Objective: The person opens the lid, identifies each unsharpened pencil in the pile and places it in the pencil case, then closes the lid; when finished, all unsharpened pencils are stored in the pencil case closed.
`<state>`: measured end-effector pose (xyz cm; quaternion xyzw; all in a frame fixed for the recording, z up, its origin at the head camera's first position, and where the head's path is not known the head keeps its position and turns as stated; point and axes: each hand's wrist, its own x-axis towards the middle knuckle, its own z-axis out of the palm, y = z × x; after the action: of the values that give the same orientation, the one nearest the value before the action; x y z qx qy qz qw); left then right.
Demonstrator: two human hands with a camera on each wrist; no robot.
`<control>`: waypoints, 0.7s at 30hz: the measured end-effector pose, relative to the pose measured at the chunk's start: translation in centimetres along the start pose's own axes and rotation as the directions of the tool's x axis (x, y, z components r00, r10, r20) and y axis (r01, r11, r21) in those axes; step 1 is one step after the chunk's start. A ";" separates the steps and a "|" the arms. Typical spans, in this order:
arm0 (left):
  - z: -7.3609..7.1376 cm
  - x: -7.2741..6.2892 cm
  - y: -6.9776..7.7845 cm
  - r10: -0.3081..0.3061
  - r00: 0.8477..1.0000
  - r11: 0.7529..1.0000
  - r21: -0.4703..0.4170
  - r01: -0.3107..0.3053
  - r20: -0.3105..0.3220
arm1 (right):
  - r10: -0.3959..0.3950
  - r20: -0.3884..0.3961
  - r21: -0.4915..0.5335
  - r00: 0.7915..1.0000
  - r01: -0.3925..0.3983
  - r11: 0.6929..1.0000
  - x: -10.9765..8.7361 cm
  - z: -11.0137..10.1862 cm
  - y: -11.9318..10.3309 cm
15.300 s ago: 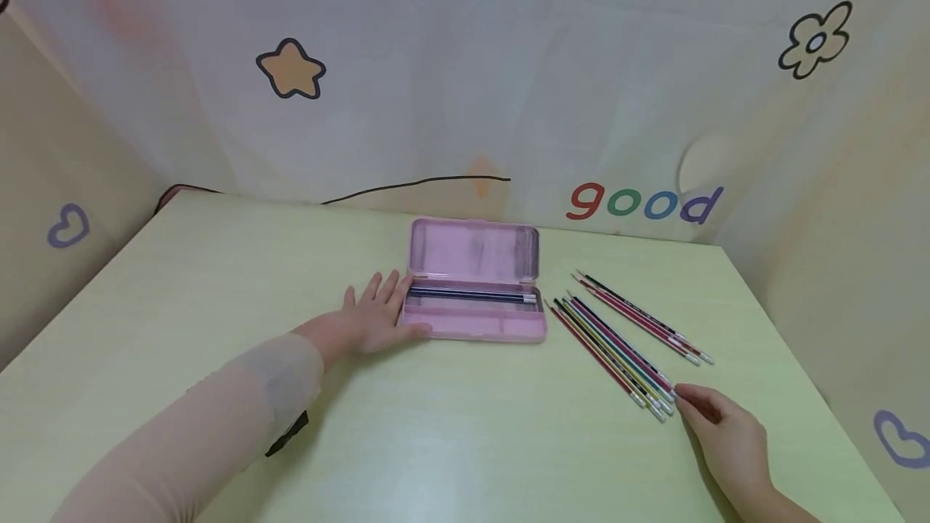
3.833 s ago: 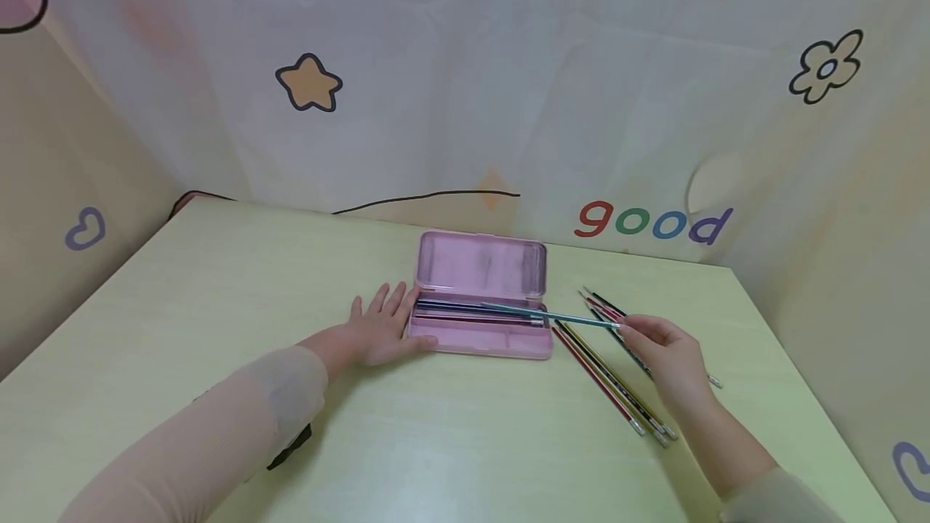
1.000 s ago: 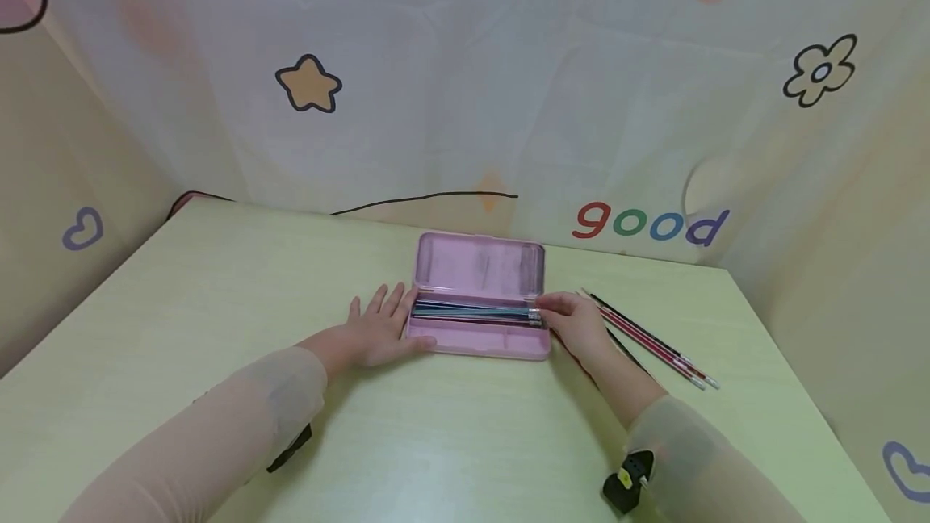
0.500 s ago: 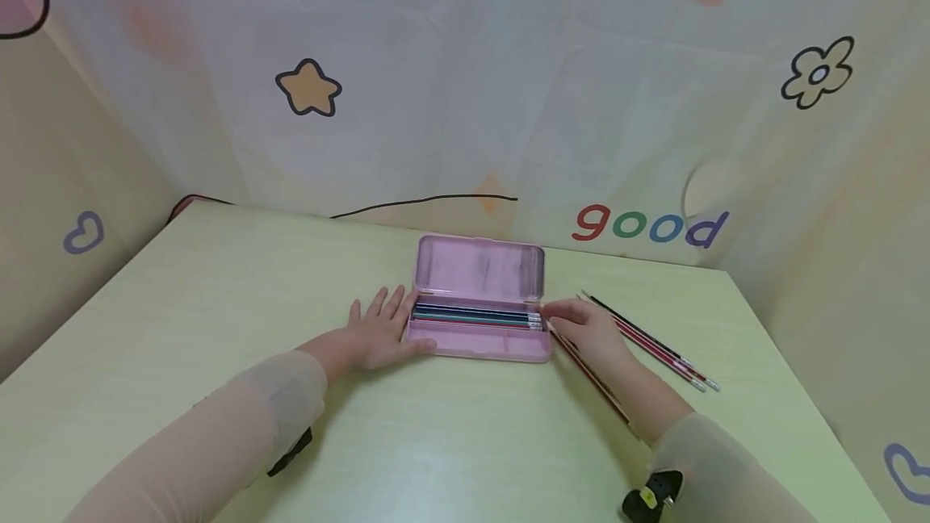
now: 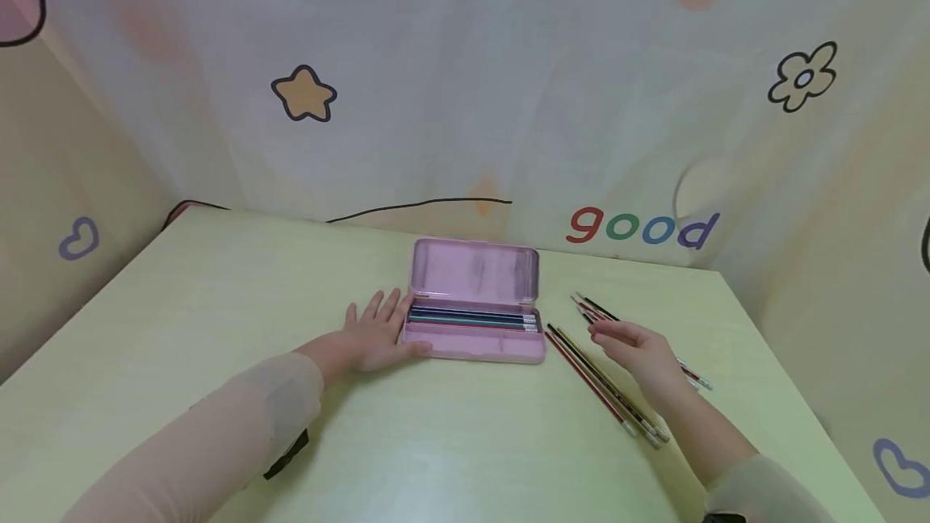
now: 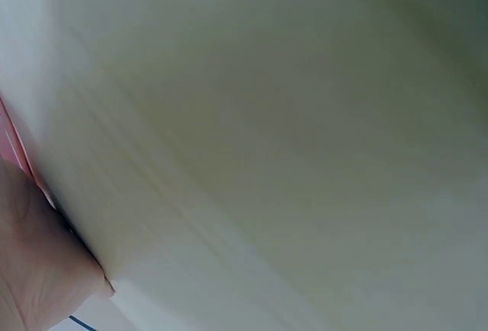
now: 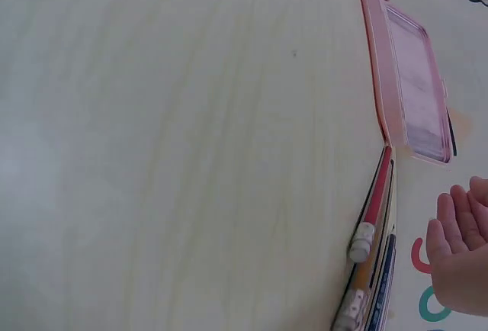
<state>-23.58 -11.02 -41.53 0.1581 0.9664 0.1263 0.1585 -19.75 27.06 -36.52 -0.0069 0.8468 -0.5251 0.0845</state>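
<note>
A pink pencil case (image 5: 475,273) lies with its lid raised near the back of the table. Several pencils (image 5: 468,318) lie side by side in its rear compartment, eraser ends to the right. My left hand (image 5: 374,337) rests spread at the case's left end, thumb at its front corner. Over the loose pencils to the right hovers my right hand (image 5: 643,357), fingers loosely bent, holding nothing visible. Below it, red, black and yellow pencils (image 5: 599,386) lie slanted. More pencils (image 5: 695,376) lie partly hidden behind it. In the right wrist view, the same hand (image 7: 461,262) shows bent fingers.
The pale table (image 5: 436,442) meets a printed curtain (image 5: 436,103) at the back and sides. A small black device (image 5: 288,452) shows at the left sleeve. In the left wrist view, mostly table surface (image 6: 267,155) appears.
The blue-green pencil my right hand held now lies in the case. That hand has let go and moved right to the loose pencils, now fewer than before. My left hand stays at the case.
</note>
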 end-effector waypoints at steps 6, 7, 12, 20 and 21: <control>0.9 0.8 -0.5 0.005 1.000 1.000 -0.009 -0.005 -0.026 | 0.016 -0.039 -0.019 0.999 -0.016 1.000 -1.5 -1.6 1.7; 1.0 1.0 -0.5 0.004 1.000 1.000 -0.011 -0.004 -0.027 | 0.022 -0.044 -0.019 0.999 -0.023 1.000 -1.8 -1.9 1.9; 1.0 1.1 -0.6 0.003 1.000 1.000 -0.011 -0.003 -0.015 | 0.040 -0.078 -0.019 0.996 -0.041 0.999 -3.2 -3.4 3.2; 0.6 0.3 -0.2 0.003 1.000 1.000 -0.012 -0.003 -0.017 | 0.063 -0.088 0.027 0.994 -0.061 0.998 -5.3 -4.7 5.4; 0.7 0.3 -0.3 0.004 1.000 1.000 -0.012 -0.004 -0.019 | 0.075 -0.083 0.040 0.994 -0.072 0.997 -5.6 -4.7 5.6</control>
<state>-23.65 -11.04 -42.30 0.1580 0.9667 0.1338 0.1502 -14.45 34.31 -38.74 0.0482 0.8395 -0.5370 0.0680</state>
